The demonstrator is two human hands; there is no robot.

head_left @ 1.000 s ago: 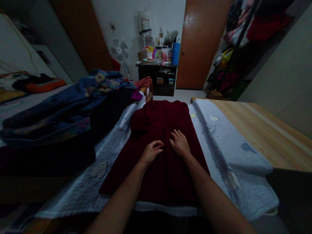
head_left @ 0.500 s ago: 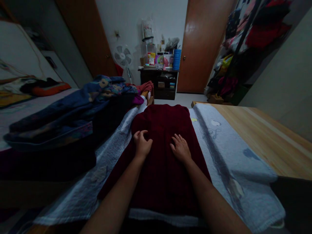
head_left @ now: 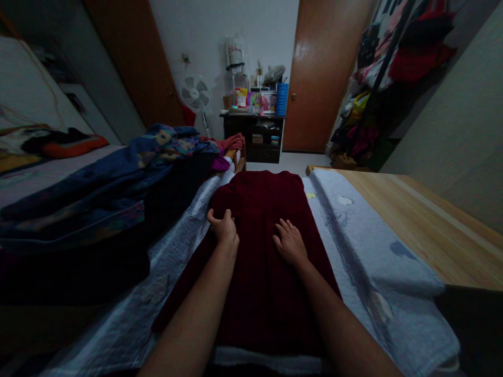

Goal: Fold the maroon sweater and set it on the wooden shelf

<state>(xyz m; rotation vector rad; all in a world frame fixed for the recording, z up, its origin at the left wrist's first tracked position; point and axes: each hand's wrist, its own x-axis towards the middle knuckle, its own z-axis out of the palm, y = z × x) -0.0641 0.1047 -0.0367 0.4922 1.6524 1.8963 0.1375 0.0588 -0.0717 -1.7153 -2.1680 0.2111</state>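
Observation:
A dark red garment (head_left: 251,293) lies spread out in front of me, one long folded section running down its right half. My left hand (head_left: 225,228) is over its upper left part, near the left edge. Its thumb and a finger point up and stand apart, with no cloth visible between them; the other fingers are partly hidden. On the right half of the garment rests my right hand (head_left: 291,242), palm down and fingers spread. Beneath the garment is a pale blue-grey patterned quilt (head_left: 346,230).
Left of the quilt lies a heap of blue patterned and black clothes (head_left: 106,188). A wooden board (head_left: 424,220) extends on the right. Further off stand a white fan (head_left: 195,93), a dark cabinet (head_left: 251,139) with items on top, and a door (head_left: 310,78). Clothes (head_left: 416,57) hang at the upper right.
My left hand has turned and shifted slightly left, its thumb now pointing up. The right hand stays almost in place on the garment. The view has shifted slightly.

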